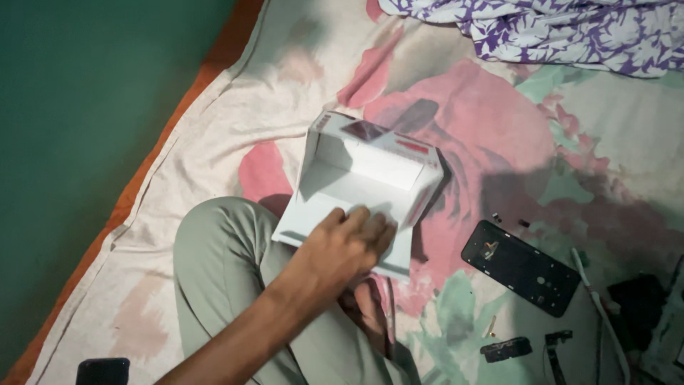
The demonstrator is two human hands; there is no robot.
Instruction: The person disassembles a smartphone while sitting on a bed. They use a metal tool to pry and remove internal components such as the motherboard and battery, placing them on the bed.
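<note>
An open box (363,182) stands on the bedsheet (214,135) just beyond the person's bent knee (221,249), the left hand (349,246) resting inside it, with a phone frame (520,267) lying to its right and a crumpled cloth (556,28) well behind.

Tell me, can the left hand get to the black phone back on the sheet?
Probably yes: the left hand rests on the white box, and only bare floral sheet lies between it and the black phone back.

One of the hands (349,246), outstretched, palm down
</note>
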